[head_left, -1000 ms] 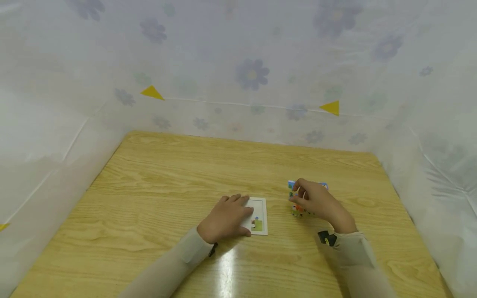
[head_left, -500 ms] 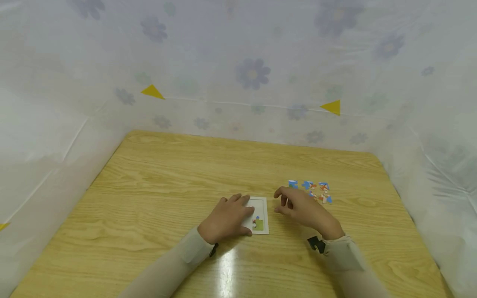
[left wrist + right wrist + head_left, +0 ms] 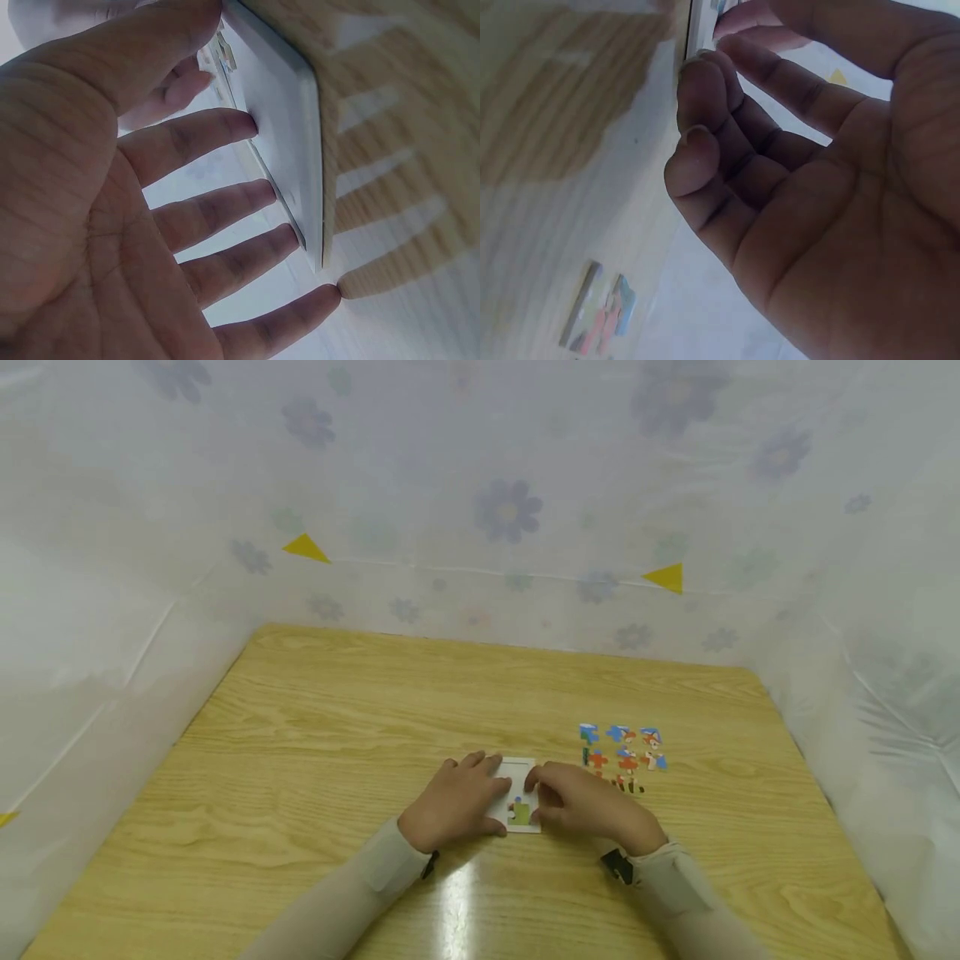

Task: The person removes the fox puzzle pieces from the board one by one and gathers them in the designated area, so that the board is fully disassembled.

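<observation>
A shallow white puzzle tray (image 3: 516,770) lies on the table, partly hidden by my left hand. Inside it sits a green jigsaw piece (image 3: 521,814) with a small blue knob. My left hand (image 3: 455,802) rests over the tray's left part, fingers spread; the left wrist view shows several fingertips (image 3: 264,192) along its edge. At the tray's right side is my right hand (image 3: 588,802), its fingers bent. Its thumb and index tips stand apart beside the green piece, with nothing visible between them. In the right wrist view the other fingers (image 3: 703,94) curl in.
Loose jigsaw pieces (image 3: 627,762) in blue, orange and white lie in rough rows right of the tray, the nearest partly covered by my right hand. The wooden table (image 3: 360,693) ends at a flower-patterned curtain (image 3: 450,593) bearing yellow triangles (image 3: 664,577).
My right hand has moved left from over the loose pieces to the tray's right side, uncovering most of them. My left hand and the green piece have stayed in place.
</observation>
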The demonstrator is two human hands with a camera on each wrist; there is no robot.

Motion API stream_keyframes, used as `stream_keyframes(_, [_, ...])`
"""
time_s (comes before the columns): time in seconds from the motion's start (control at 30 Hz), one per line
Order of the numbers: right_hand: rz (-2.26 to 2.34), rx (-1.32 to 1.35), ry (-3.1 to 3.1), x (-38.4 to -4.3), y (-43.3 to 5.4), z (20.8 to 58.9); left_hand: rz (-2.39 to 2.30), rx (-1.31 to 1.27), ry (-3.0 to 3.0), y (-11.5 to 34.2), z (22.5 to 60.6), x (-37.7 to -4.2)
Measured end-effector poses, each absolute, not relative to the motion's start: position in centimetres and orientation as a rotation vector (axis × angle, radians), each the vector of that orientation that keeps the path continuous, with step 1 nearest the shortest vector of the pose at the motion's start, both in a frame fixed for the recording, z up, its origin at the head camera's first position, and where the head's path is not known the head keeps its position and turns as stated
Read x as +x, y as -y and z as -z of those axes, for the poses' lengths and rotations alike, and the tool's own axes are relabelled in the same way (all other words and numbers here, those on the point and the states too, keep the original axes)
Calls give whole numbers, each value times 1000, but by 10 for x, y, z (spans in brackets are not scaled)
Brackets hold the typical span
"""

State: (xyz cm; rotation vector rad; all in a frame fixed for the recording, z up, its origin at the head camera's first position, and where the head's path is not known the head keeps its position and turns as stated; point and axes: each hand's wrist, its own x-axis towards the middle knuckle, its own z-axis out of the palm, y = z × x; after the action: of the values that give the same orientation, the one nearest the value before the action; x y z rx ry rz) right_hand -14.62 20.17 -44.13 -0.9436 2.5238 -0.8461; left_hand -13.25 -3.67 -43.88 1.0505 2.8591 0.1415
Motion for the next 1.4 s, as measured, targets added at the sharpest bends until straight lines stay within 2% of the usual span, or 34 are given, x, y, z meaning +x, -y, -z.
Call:
stream_keyframes(1.0, [699, -899, -2684, -130, -185, 446, -165, 1059, -2879, 38, 442, -132])
stream_keyframes(1.4, [826, -928, -2641, -133, -185, 446, -153, 1091, -2900, 39, 444, -133])
